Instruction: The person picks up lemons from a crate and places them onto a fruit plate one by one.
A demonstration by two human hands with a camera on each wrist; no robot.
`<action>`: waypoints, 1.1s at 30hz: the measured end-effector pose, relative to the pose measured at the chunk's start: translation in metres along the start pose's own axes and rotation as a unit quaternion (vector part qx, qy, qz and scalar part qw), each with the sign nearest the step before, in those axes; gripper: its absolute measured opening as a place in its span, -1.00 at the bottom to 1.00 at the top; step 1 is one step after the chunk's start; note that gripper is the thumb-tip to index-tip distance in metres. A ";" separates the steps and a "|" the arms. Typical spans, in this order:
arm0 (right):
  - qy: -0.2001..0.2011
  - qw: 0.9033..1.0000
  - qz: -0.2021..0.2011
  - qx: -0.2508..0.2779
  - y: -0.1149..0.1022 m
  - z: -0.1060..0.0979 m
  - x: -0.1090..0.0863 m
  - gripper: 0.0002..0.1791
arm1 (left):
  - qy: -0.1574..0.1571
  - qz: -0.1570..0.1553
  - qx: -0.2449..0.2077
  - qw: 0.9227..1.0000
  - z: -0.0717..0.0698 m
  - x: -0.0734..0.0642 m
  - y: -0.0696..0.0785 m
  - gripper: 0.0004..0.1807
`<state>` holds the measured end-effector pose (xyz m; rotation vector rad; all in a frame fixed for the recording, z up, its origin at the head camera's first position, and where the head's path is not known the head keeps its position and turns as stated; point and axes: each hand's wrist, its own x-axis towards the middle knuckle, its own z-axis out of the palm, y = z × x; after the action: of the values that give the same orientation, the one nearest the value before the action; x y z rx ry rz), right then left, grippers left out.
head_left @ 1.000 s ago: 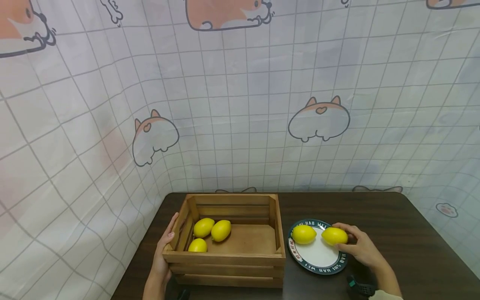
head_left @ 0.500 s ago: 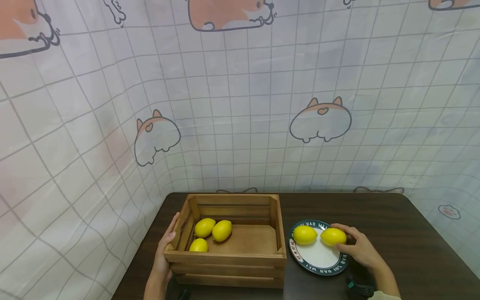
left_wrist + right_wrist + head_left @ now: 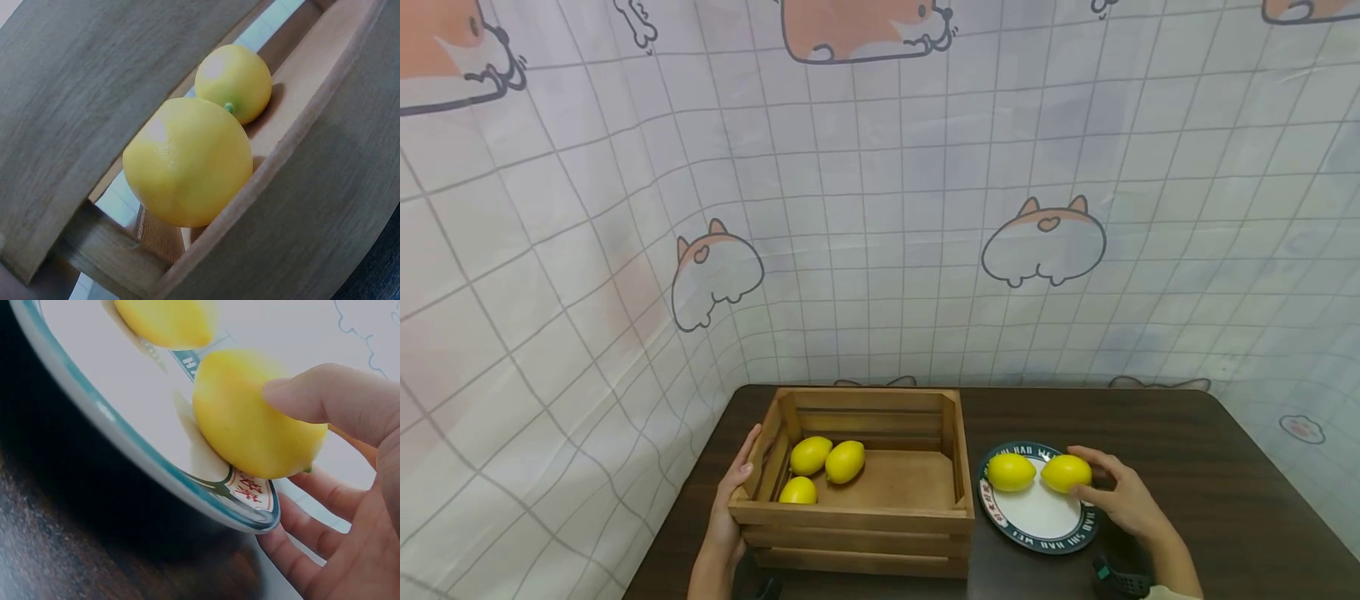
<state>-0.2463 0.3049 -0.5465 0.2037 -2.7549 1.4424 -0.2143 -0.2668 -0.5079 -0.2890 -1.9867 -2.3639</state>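
Observation:
My right hand [image 3: 1123,496] pinches a yellow lemon [image 3: 1066,473] over the right side of a white plate with a dark green lettered rim [image 3: 1051,545]. In the right wrist view the thumb [image 3: 312,397] lies across that lemon [image 3: 244,419], while the lower fingers are beside the plate's edge. A second lemon [image 3: 1011,472] rests on the plate at left. My left hand [image 3: 724,504] lies along the left wall of a slatted wooden crate [image 3: 850,521], its visible fingers fairly straight. Inside the crate are three lemons: one at the back left [image 3: 810,456], one beside it [image 3: 846,462], one partly hidden by the front wall [image 3: 798,490].
Crate and plate stand side by side on a dark wood table [image 3: 1210,467], the crate to the left. Behind and on both sides hangs a pale gridded cloth [image 3: 880,275] with dog drawings. A dark wrist strap [image 3: 1123,577] is near my right wrist.
The head view shifts very slightly. Both hands keep their places, the right at its lemon and the left at the crate; the lemons stay put.

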 end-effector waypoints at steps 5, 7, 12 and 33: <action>0.011 1.000 0.004 0.008 -0.002 -0.002 0.000 -0.32 | -0.002 0.002 -0.002 1.000 0.000 0.000 0.000 -0.35; 0.014 1.000 0.006 0.007 -0.004 -0.003 0.000 -0.33 | -0.002 0.002 -0.002 1.000 0.000 0.000 0.000 -0.35; 0.021 1.000 0.012 0.004 -0.008 -0.004 -0.002 -0.34 | -0.001 0.002 -0.001 1.000 0.000 0.000 -0.001 -0.35; 0.051 0.998 -0.042 -0.021 -0.034 -0.014 -0.006 -0.44 | -0.002 0.001 -0.002 1.000 0.001 0.000 0.000 -0.35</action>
<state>-0.2370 0.2981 -0.5116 0.2349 -2.6579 1.3355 -0.2140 -0.2657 -0.5077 -0.2950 -1.9841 -2.3676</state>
